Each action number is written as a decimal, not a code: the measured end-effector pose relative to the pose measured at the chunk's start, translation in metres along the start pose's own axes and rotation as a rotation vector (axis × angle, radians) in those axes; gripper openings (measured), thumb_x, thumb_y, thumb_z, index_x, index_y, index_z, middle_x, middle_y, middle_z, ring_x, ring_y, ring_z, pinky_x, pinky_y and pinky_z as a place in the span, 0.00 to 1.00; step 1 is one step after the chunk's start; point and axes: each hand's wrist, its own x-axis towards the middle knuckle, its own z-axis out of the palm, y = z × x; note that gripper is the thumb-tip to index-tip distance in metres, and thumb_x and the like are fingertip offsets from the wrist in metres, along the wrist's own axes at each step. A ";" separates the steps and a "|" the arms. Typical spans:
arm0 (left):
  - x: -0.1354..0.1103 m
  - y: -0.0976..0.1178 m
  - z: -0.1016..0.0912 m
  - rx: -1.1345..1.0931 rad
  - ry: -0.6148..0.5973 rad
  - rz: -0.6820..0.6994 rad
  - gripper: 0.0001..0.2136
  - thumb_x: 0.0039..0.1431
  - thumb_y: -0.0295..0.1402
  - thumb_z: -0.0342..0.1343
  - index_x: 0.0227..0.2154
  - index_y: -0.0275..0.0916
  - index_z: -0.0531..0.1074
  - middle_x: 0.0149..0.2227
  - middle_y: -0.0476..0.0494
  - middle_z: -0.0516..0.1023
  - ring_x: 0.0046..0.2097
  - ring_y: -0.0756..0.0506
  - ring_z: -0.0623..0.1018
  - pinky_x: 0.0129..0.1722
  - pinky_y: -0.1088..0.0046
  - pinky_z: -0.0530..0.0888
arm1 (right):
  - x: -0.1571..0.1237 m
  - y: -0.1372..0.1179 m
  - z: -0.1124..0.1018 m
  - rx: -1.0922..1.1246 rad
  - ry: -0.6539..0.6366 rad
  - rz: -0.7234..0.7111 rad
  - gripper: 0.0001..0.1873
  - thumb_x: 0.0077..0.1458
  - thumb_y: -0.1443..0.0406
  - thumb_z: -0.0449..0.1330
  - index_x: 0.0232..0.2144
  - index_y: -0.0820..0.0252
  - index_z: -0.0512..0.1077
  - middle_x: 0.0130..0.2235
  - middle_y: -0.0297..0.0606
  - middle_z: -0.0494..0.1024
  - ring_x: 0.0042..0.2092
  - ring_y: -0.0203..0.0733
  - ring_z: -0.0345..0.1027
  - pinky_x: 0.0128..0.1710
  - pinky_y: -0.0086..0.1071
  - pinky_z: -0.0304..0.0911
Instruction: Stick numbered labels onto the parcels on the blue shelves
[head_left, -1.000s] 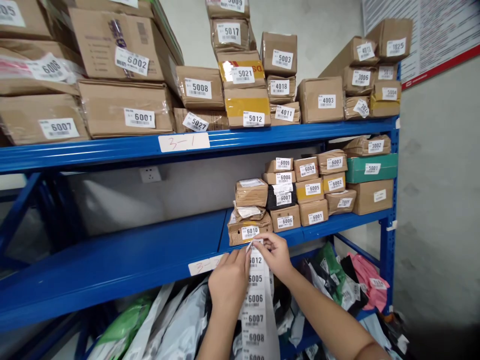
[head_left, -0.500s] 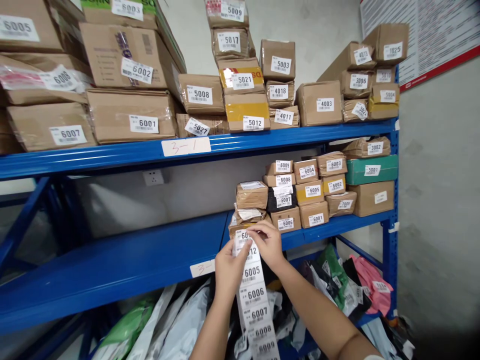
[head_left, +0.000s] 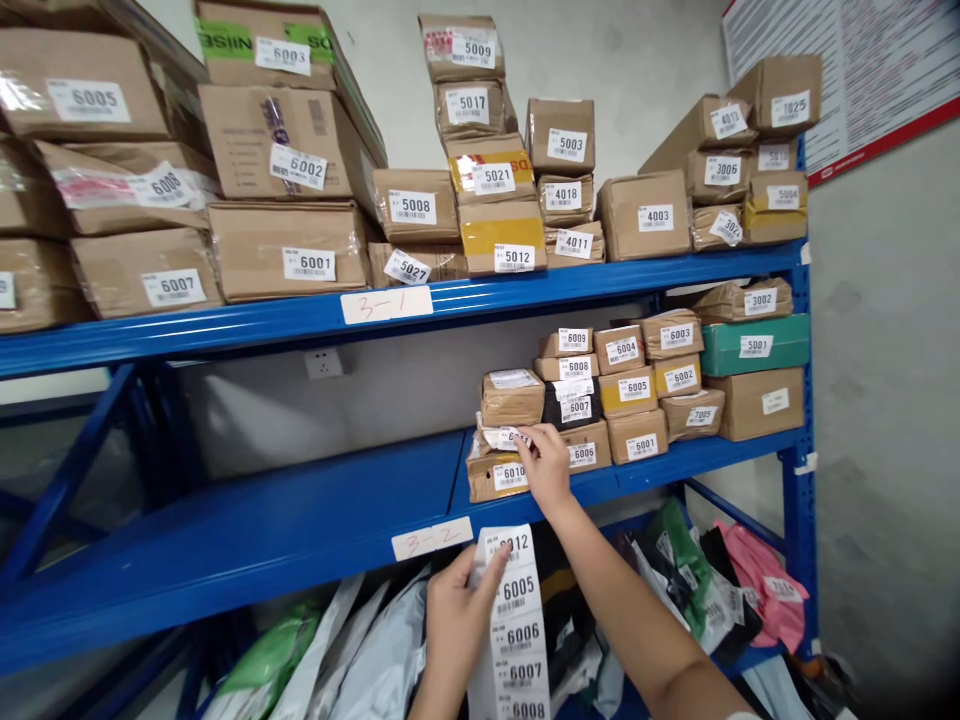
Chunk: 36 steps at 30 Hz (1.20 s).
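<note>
Your left hand (head_left: 457,615), fingers pinched on the label strip (head_left: 517,620) at 6 o'clock below the shelf (head_left: 300,520), and right hand (head_left: 546,468), nipping one label (head_left: 502,437) against a parcel (head_left: 491,449) at 12 o'clock, handle light, limp paper, probably best held by its edges.

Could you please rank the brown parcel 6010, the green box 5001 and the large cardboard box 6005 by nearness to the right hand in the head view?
From the right hand:
1. Brown paper parcel 6010, just left of it.
2. Green box 5001, right end, same shelf.
3. Large cardboard box 6005, top left.
</note>
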 end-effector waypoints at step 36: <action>0.045 0.037 0.026 0.024 0.189 0.195 0.19 0.57 0.51 0.49 0.23 0.39 0.64 0.20 0.52 0.66 0.25 0.50 0.66 0.26 0.77 0.64 | -0.018 -0.045 -0.064 0.656 -0.286 0.507 0.13 0.44 0.60 0.69 0.32 0.60 0.76 0.30 0.38 0.78 0.30 0.37 0.71 0.30 0.29 0.67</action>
